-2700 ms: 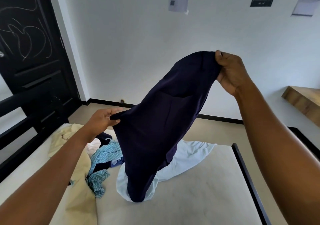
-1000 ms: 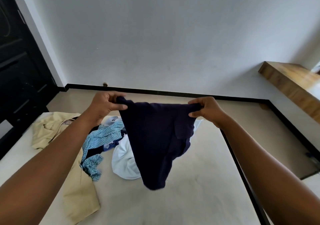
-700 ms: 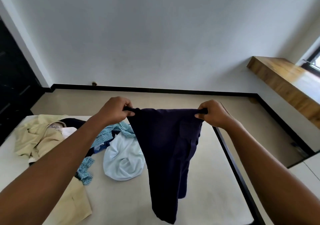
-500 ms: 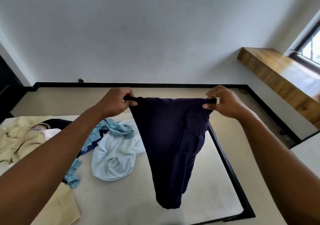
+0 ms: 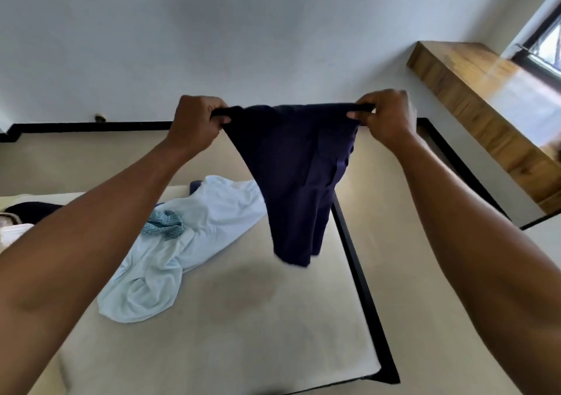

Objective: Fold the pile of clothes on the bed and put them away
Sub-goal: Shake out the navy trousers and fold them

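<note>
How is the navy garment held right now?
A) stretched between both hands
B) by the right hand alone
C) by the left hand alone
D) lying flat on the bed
A: the left hand and right hand each grip an upper corner of the navy garment, which hangs between them.

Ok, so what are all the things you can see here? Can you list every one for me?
navy garment: one, dark blue, held up by its top edge, hanging over the mattress
pale garment: one, very light blue, crumpled on the mattress, left of the navy one
patterned cloth: one, teal and white, lying on the pale garment
dark cloth: one, near-black, far left edge, partly hidden by the arm
mattress: one, beige, under the clothes
bed frame: one, black, along the mattress's right edge
wooden shelf: one, brown, on the right wall
window: one, dark frame, top right corner
left hand: one, grips the navy garment's left corner
right hand: one, pinches its right corner
</note>
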`<control>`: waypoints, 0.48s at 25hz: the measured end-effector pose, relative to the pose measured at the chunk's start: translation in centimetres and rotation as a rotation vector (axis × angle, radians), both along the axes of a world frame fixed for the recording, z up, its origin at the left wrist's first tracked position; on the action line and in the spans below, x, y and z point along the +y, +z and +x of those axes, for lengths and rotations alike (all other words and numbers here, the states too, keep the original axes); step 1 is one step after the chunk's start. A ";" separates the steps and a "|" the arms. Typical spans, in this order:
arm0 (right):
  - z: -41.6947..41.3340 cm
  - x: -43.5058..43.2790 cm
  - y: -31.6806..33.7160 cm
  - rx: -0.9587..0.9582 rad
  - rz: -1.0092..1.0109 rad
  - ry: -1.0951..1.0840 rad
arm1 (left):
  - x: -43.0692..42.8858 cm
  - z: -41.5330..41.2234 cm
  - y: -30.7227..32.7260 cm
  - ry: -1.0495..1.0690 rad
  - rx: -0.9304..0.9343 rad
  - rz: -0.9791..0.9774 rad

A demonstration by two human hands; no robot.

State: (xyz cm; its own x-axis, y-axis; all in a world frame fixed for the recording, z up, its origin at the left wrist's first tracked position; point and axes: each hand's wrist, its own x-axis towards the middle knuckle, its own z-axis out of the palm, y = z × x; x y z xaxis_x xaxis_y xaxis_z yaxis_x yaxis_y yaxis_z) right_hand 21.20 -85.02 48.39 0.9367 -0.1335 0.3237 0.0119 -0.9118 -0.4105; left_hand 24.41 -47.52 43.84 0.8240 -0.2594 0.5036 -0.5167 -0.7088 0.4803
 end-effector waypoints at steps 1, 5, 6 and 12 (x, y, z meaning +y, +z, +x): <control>0.4 -1.1 0.6 -0.043 0.014 0.007 | -1.2 0.4 0.2 0.010 -0.011 -0.038; -0.8 -4.0 -0.5 -0.123 0.002 0.006 | -4.2 0.0 -1.1 0.004 -0.059 -0.089; -1.6 -4.5 -1.9 -0.128 -0.008 0.003 | -4.5 -0.6 -2.3 -0.008 -0.052 -0.096; -13.3 -3.3 -20.7 0.094 0.036 -0.027 | -3.4 -9.2 -18.4 0.003 0.199 -0.068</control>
